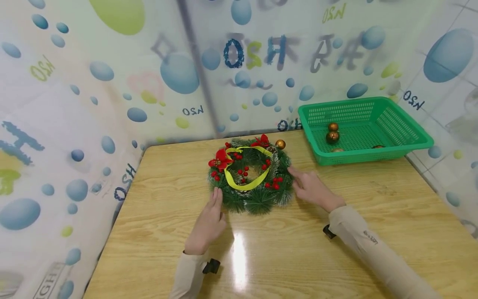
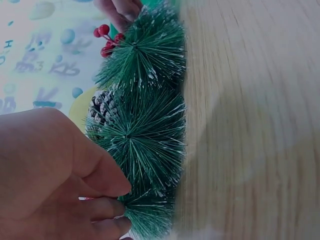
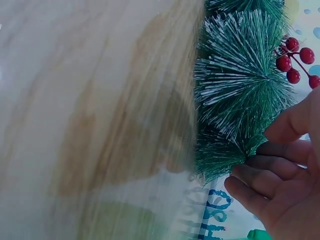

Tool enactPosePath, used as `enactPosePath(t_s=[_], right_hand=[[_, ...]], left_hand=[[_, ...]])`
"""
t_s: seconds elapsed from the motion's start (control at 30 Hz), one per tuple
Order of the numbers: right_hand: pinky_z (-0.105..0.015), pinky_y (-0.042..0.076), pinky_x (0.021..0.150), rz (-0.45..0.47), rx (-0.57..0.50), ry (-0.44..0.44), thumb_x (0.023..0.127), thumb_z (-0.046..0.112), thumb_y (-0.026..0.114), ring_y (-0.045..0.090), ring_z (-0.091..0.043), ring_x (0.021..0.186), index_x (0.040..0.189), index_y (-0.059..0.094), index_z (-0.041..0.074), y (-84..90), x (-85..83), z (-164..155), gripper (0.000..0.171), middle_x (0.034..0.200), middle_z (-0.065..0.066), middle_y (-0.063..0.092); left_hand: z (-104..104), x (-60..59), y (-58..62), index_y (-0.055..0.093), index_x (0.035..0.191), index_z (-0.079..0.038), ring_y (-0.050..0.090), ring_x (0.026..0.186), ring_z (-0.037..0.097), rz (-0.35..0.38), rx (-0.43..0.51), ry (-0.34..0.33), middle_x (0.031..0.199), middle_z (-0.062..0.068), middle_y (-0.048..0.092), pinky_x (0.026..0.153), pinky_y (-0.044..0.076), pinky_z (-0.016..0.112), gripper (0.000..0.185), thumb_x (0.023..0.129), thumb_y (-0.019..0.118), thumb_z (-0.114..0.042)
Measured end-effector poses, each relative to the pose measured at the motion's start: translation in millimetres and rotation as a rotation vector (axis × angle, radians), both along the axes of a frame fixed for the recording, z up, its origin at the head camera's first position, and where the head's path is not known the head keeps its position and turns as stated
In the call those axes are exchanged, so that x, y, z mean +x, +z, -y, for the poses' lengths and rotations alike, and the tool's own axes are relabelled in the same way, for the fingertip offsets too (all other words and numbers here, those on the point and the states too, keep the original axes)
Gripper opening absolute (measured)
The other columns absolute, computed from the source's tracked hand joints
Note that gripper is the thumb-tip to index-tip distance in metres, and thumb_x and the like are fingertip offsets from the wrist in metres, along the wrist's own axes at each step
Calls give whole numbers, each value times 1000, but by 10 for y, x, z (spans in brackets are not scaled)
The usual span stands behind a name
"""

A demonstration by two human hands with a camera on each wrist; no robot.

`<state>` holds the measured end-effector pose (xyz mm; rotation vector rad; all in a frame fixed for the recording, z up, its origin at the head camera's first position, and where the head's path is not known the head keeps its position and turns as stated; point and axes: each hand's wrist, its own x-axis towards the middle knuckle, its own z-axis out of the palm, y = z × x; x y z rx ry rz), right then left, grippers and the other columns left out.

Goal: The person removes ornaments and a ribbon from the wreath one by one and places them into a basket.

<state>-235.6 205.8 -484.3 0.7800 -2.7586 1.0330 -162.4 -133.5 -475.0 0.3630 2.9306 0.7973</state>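
A green Christmas wreath [image 1: 260, 203] lies flat on the wooden table, trimmed with red flowers, red berries and frosted pine cones [image 2: 103, 107]. A loop of yellow ribbon [image 1: 239, 186] rests across its top. At the wreath's lower left edge, my left hand [image 1: 207, 225] touches the needles with fairly straight fingers. My right hand [image 1: 311, 189] is at the right edge, its index finger extended against the greenery. In the right wrist view, the other fingers [image 3: 257, 180] are loosely bent beside the needles. A gold ball [image 1: 280, 144] sits at the wreath's upper right.
A green plastic basket [image 1: 377, 156] stands at the table's back right, holding several bronze balls [image 1: 332, 137]. Behind the wooden table [image 1: 160, 199] hangs a pale curtain [image 1: 149, 58] printed with blue and green drops, which also runs along the left side.
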Motion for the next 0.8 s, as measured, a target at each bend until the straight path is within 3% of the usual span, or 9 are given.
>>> enactPosePath(t_s=[0.03, 0.13, 0.27, 0.33, 0.4, 0.5, 0.6, 0.8], right_hand=[[-17, 29, 31, -4, -5, 4, 93, -2, 53, 23, 3, 36, 143, 45, -15, -6, 6, -2, 52, 111, -39, 66], [-17, 30, 32, -2, 1, 1, 92, -2, 55, 24, 3, 36, 143, 45, -15, -17, 27, -6, 53, 64, -20, 61], [-17, 29, 32, 8, 15, -7, 92, -1, 57, 24, 2, 36, 143, 47, -13, -25, 68, -15, 54, 48, 0, 45], [-17, 30, 31, 11, 15, -11, 92, 0, 58, 24, 3, 35, 143, 47, -13, -27, 93, -15, 54, 53, 0, 49], [-18, 31, 31, 11, 10, -15, 92, 1, 58, 25, 3, 35, 143, 47, -13, -24, 122, -12, 54, 64, -9, 59], [-18, 33, 30, 0, 6, -14, 91, 0, 58, 25, 4, 35, 142, 49, -13, -23, 158, 1, 53, 103, -32, 70], [-19, 34, 29, 6, -3, -5, 91, -1, 58, 26, 4, 34, 141, 50, -12, -19, 193, 18, 52, 136, -36, 56], [-18, 33, 29, 29, -10, -3, 92, -2, 57, 25, 4, 33, 140, 52, -11, -12, 242, 46, 50, 141, -31, 54]], left_hand=[[4, -11, -1, 12, 159, 6, 13, 156, 39, 6, 0, 0, 168, 22, 6, 128, 18, 52, 69, 99, 45, -4], [25, -67, -10, 9, 159, 5, 11, 156, 39, 30, -7, 1, 169, 21, 3, 128, 17, 51, 71, 98, 44, -4], [56, -159, -24, 9, 159, 4, 10, 157, 38, 42, -12, -3, 169, 20, 2, 128, 16, 50, 72, 97, 43, -4], [72, -202, -25, 9, 159, 4, 10, 157, 38, 43, -14, -4, 169, 20, 3, 128, 16, 50, 71, 97, 42, -4], [87, -233, -16, 9, 159, 4, 10, 157, 37, 46, -15, -5, 169, 19, 3, 129, 15, 50, 71, 96, 42, -4], [110, -275, -9, 9, 160, 2, 10, 157, 36, 53, -28, -3, 169, 18, 4, 129, 15, 49, 71, 97, 41, -6], [131, -305, -4, 9, 160, 3, 11, 157, 37, 55, -29, -5, 169, 19, 5, 129, 15, 50, 71, 97, 41, -6], [189, -346, -9, 10, 160, 4, 12, 157, 37, 61, -7, 6, 169, 19, 6, 129, 15, 50, 72, 96, 42, -5]])
